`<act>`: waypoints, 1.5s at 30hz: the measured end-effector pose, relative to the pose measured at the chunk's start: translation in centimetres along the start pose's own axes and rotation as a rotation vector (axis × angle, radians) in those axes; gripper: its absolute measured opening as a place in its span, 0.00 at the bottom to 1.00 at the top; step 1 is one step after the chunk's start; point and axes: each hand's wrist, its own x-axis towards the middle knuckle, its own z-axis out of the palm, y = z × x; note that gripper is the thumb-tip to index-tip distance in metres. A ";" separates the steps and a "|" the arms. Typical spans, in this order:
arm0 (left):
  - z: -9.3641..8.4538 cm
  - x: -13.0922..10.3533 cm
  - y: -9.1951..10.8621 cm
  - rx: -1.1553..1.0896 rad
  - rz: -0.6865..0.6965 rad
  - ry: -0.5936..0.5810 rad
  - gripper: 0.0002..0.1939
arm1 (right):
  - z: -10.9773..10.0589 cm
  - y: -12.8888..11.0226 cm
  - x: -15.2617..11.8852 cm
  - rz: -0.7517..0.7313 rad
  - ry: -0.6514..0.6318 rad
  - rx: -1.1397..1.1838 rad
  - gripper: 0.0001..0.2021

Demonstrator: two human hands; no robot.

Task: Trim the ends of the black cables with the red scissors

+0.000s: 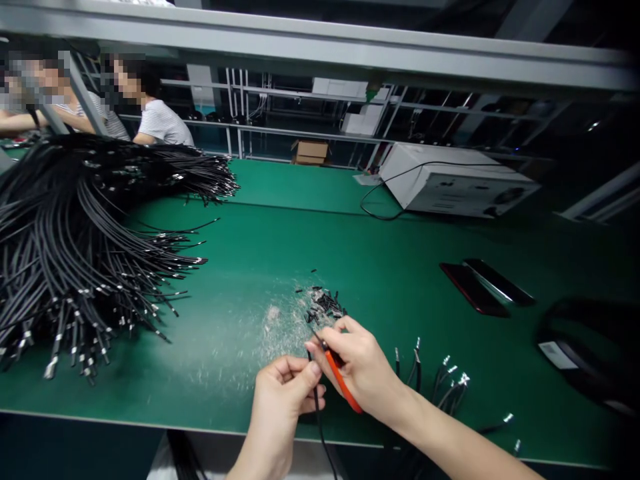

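1. Left hand (285, 393) is closed in a pinch, thumb and fingertips gripping a thin black cable (317, 407) right at its upper end, just above the counter's (350, 240) near edge.
2. The cable's long axis runs nearly upright in the picture: tip up toward the right hand, the rest dropping down past the near edge and out of view.
3. It looks slim, round, matte black; the tip itself is hidden between the fingers.
4. Right hand (363, 367) is curled shut around a red-handled tool (343, 381), its dark head meeting the cable tip; the red handle slants down and to the right, under the palm.
5. Just beyond both hands, a small heap of short black offcuts (325, 307) sits on a scuffed pale patch of the green counter.
6. By the right wrist, near the near edge, a few finished cables (445, 380) with silvery ends lie fanned out.
7. Far left: a big bundle of black cables (75, 247), metal tips pointing toward the counter's middle.
8. Right side: two dark phones (483, 287) lying flat; a white machine (455, 180) at the far edge. Its lettering is too small to read.
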 end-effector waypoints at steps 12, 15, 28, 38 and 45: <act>-0.5 -0.2 0.2 -0.074 -0.116 -0.031 0.17 | -2.1 2.1 -0.8 -0.043 -0.237 -0.543 0.11; -0.4 -0.3 0.2 -0.075 -0.116 -0.053 0.16 | -1.7 1.8 -1.3 -0.100 -0.256 -0.640 0.13; -0.3 -0.7 0.3 -0.065 -0.136 -0.074 0.16 | -1.3 2.1 -1.4 -0.261 -0.166 -0.761 0.09; -0.2 -0.9 0.5 -0.063 -0.130 -0.082 0.16 | -1.8 1.9 -1.1 -0.309 -0.196 -0.772 0.10; -0.3 -0.8 0.4 -0.041 -0.104 -0.082 0.15 | -2.1 2.5 -0.9 -0.308 -0.235 -0.719 0.13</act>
